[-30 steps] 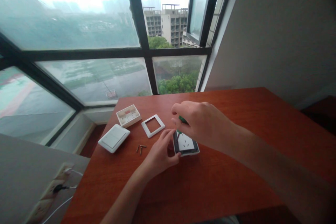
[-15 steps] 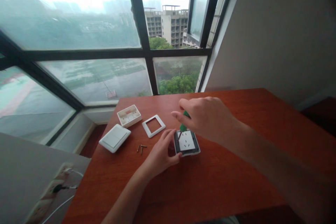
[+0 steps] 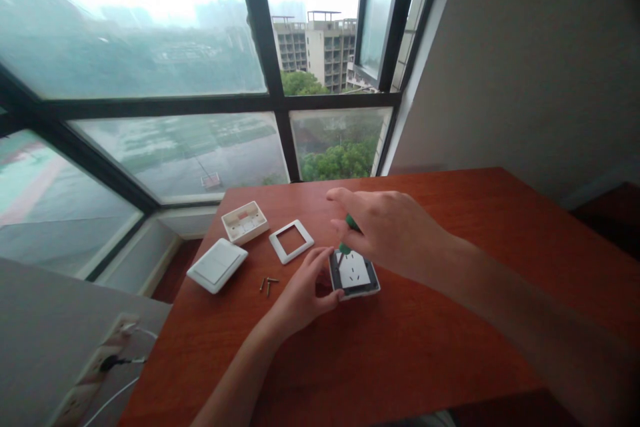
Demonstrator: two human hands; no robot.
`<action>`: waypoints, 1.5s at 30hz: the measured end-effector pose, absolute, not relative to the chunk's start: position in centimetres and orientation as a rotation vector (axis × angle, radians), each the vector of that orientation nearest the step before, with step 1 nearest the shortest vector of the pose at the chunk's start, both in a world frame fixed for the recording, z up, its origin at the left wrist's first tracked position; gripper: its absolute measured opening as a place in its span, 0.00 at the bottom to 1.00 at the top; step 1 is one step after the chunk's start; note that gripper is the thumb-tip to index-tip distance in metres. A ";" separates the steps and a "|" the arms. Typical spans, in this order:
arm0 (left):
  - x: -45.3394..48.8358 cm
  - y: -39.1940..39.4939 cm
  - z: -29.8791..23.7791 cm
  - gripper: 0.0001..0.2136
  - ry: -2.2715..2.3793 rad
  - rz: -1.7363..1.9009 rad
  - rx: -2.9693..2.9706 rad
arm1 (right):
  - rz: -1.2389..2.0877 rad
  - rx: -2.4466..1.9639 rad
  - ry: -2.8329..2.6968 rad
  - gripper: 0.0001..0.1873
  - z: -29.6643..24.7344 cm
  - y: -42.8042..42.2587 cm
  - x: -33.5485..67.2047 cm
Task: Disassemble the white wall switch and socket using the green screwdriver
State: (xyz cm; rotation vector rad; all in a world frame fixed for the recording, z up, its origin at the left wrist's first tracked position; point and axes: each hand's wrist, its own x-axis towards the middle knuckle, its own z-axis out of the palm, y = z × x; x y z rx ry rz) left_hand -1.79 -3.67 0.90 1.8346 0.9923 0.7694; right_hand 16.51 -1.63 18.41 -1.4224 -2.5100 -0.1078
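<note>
A wall socket [image 3: 354, 271] with a white face and dark surround lies on the wooden table, its cover frame off. My left hand [image 3: 306, 288] grips its left side between thumb and fingers. Above it, my right hand [image 3: 381, 221] is closed around the green handle of a screwdriver [image 3: 345, 248]. The screwdriver's shaft slants down to the left edge of the socket; the exact spot its tip touches is too small to make out. A white cover frame [image 3: 278, 255] lies just beyond my left hand, and several screws [image 3: 268, 284] lie to its left.
A white wall switch [image 3: 218, 265] and an open white mounting box [image 3: 245, 223] sit near the left edge of the table [image 3: 430, 347]. Windows rise behind the table, with a wall on the right. Plugged cables [image 3: 117, 361] hang at a power strip low on the left.
My right hand has turned slightly on the screwdriver, its thumb and fingers shifting and spreading a little. My left hand and the socket keep their places; the view has moved very slightly.
</note>
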 end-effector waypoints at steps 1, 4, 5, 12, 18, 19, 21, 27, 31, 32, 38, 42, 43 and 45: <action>-1.8 -3.7 0.9 0.32 0.987 0.770 1.831 | -0.098 -1.423 -2.510 0.19 18.4 -1.7 16.5; -1.8 -3.7 0.9 0.32 0.990 0.788 1.835 | -0.082 -1.429 -2.508 0.19 18.5 -1.7 16.5; -1.8 -3.7 0.9 0.32 0.991 0.792 1.838 | -0.080 -1.431 -2.507 0.19 18.4 -1.7 16.5; -1.9 -3.7 1.0 0.34 0.920 0.798 1.805 | -0.061 -1.418 -2.500 0.19 18.3 -1.6 16.6; -2.2 -3.7 1.0 0.36 0.898 0.746 1.802 | -0.070 -1.415 -2.510 0.19 18.4 -1.8 16.5; -2.2 -3.7 1.0 0.36 0.895 0.743 1.801 | -0.070 -1.418 -2.511 0.19 18.4 -1.8 16.5; -2.3 -3.7 1.1 0.37 0.895 0.734 1.801 | -0.067 -1.420 -2.511 0.19 18.4 -1.8 16.6; -2.4 -3.6 1.4 0.36 0.873 0.745 1.779 | -0.071 -1.406 -2.509 0.18 18.4 -1.7 16.6; -2.5 -3.6 1.4 0.37 0.868 0.736 1.791 | -0.065 -1.413 -2.507 0.18 18.4 -1.7 16.5; -2.5 -3.6 1.4 0.37 0.869 0.732 1.796 | -0.061 -1.412 -2.510 0.19 18.4 -1.8 16.4; -2.4 -3.7 1.4 0.37 0.868 0.736 1.798 | 0.067 -1.271 -2.527 0.21 18.4 -1.6 16.9; -2.4 -3.7 1.8 0.35 0.834 0.727 1.799 | 0.233 -1.127 -2.534 0.24 18.2 -1.0 17.3; -2.4 -3.7 1.9 0.35 0.829 0.725 1.791 | 0.261 -1.112 -2.521 0.25 18.1 -0.8 17.3; -2.5 -3.7 1.8 0.36 0.828 0.711 1.777 | 0.301 -1.092 -2.483 0.26 18.0 -0.6 17.4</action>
